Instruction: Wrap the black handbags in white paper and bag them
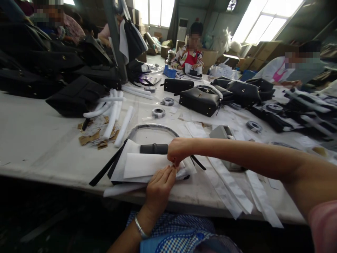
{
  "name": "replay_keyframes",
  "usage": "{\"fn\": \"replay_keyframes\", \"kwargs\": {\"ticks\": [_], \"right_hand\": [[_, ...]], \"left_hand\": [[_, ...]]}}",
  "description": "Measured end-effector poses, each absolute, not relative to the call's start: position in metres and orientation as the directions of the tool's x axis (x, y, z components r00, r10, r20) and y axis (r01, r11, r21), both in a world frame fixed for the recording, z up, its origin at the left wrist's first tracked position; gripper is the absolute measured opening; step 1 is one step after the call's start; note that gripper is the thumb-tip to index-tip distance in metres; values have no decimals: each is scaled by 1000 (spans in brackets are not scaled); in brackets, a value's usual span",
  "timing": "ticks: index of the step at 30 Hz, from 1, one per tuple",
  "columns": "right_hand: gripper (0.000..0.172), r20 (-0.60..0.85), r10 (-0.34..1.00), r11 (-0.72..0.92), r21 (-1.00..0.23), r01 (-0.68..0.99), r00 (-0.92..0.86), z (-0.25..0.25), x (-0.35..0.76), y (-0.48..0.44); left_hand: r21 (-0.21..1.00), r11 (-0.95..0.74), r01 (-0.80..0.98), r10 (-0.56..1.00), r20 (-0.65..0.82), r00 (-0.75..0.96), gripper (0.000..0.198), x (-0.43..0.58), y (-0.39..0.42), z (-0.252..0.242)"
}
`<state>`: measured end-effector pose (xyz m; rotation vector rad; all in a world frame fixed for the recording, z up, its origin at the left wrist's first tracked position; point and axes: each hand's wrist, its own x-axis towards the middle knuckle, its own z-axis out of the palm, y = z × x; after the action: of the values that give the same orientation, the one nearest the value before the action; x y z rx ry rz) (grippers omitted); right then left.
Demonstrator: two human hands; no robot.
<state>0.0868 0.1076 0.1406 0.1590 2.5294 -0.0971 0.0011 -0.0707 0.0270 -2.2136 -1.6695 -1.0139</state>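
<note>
A black handbag (113,177) lies on the table right in front of me, its looped handle (154,125) wrapped in clear film. White sheets (143,165) cover most of its face, and a dark rolled piece (151,149) rests along the upper side. At the bag's right end my right hand (180,149) is closed in a pinch, reaching down from above. The fingers of my left hand (162,182) are pressed together and meet it at the same spot, over the sheet's edge and some crinkled clear plastic (182,173). Whatever sits between the fingertips is too small to name.
A tape dispenser (222,133) stands right of the bag, beside long white strips (226,182). White foam tubes (113,119) and brown scraps (91,138) lie to the left. Finished-looking black handbags (201,100) and coiled straps (158,112) sit farther back. A co-worker (193,58) works across the table.
</note>
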Motion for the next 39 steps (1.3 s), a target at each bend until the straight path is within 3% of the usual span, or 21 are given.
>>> {"fn": "replay_keyframes", "kwargs": {"ticks": [4,7,12,17,22,29,35,39], "right_hand": [[19,-632,69,993,-31,114,-772,138,75,115],[27,-590,78,995,-2,99,-804,136,70,127],[35,-540,187,971,-22,236,-820,123,70,155],[36,-490,396,870,-72,488,-777,114,76,182],[23,-244,595,782,-44,622,-766,121,101,170],[73,-10,512,797,-369,479,-859,79,148,107],[36,168,692,664,-528,529,-702,74,143,96],[40,286,644,734,-491,469,-709,83,159,60]], "left_hand": [[252,-341,906,790,599,131,31,1,-71,28],[258,-359,897,781,609,138,29,2,-71,29],[291,-372,881,777,618,125,26,2,-70,27],[293,-375,880,780,613,128,25,2,-70,27],[280,-386,879,746,655,119,24,2,-70,24],[234,-393,889,702,701,126,23,4,-66,16],[194,-382,903,713,684,155,21,1,-67,23],[204,-379,903,719,679,148,22,1,-68,25]]}}
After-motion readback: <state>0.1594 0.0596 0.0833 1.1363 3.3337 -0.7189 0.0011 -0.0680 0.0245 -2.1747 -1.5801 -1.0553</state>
